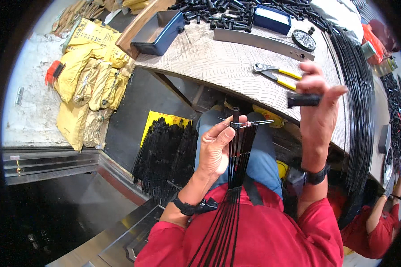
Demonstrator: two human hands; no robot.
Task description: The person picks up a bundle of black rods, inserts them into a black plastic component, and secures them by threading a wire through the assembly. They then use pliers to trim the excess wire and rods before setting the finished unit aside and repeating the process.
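My left hand (216, 149) pinches the top of an umbrella frame (235, 178) between thumb and fingers. Its thin black ribs hang down in a bundle in front of my red shirt, and a few short stretchers stick out sideways at the top. Raised over the table's right part, my right hand (318, 120) has a short black cylinder (304, 99) lying across its fingers, seemingly an umbrella handle. Those fingers are partly blurred. Just beyond this hand, pliers with yellow grips (276, 76) lie on the table.
On the table (209, 62) are a blue bin (159, 33), a metal bar (263, 43), a blue box (272, 20) and heaped black parts. Long black rods (354, 102) hang over its right edge. Black frames (162, 153) stand left of my legs. A co-worker (374, 227) sits at right.
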